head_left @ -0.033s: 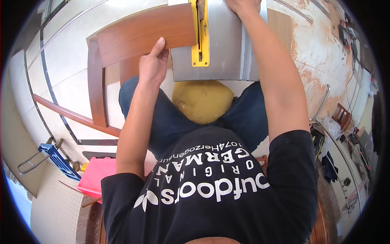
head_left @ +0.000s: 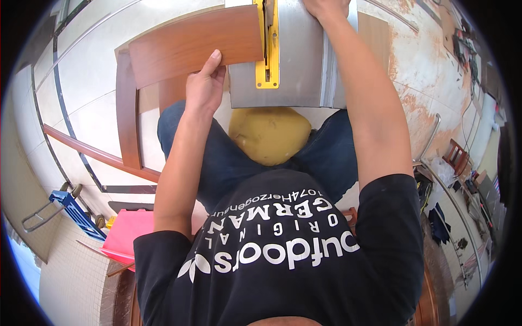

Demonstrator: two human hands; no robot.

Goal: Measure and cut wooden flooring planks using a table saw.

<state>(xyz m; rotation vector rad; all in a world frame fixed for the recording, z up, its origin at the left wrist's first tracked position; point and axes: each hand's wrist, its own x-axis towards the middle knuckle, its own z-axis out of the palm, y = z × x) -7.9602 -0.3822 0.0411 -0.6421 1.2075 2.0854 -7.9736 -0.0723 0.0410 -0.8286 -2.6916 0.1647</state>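
Note:
My left hand [head_left: 205, 87] is closed on the near edge of a reddish-brown wooden board [head_left: 190, 46], thumb on top and fingers underneath. The board's right end lies on the grey metal top of a table saw [head_left: 299, 81], against the yellow insert [head_left: 267, 73] with its dark blade slot. To the right of that slot, my right hand [head_left: 328, 8] reaches to the far part of the metal top. Its fingers are cut off by the upper edge of the view, so what they grip is hidden.
Other brown boards [head_left: 128, 108] lie on the left, and a long wooden strip [head_left: 98, 152] crosses the floor. A yellow rounded object [head_left: 270, 136] sits between my knees. A blue trolley [head_left: 79, 214] and a pink object [head_left: 129, 233] stand at lower left; assorted clutter [head_left: 462, 190] lines the right.

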